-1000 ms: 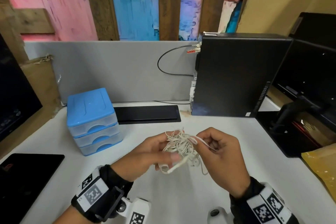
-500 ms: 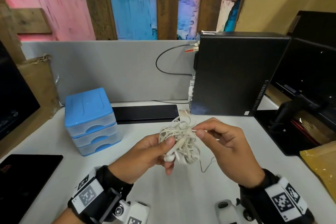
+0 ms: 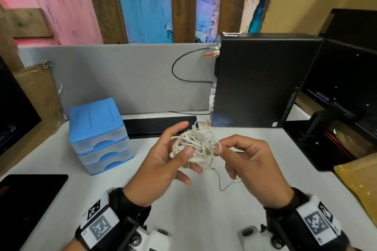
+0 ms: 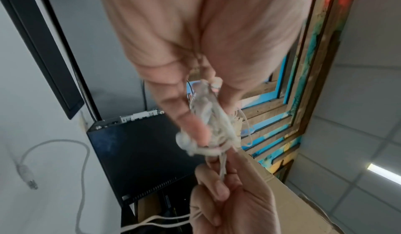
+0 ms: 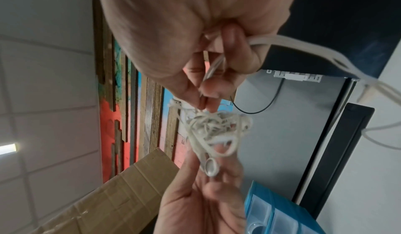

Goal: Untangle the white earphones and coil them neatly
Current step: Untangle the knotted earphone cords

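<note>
The white earphones point(image 3: 196, 143) are a tangled ball of cord held above the white desk point(image 3: 193, 210). My left hand point(image 3: 173, 155) holds the ball from the left, thumb pressed on its front and fingers behind it. At the ball's right side my right hand point(image 3: 221, 147) pinches a strand between thumb and forefinger. A loose end of cord point(image 3: 224, 183) hangs below. In the left wrist view the tangle point(image 4: 208, 122) lies against the left fingers, with the right hand point(image 4: 219, 182) gripping strands beneath. The right wrist view shows an earbud point(image 5: 210, 166) at the tangle's lower edge.
A blue three-drawer plastic box point(image 3: 98, 134) stands at the left. Behind the hands lies a black flat device point(image 3: 159, 125), and a black computer tower point(image 3: 263, 81) stands at the right. Dark monitors flank both sides. A black tablet point(image 3: 26, 206) lies front left.
Both hands have risen and moved away from me with the tangle. The left hand has turned it, and the right hand has shifted its pinch to a strand on the right side.
</note>
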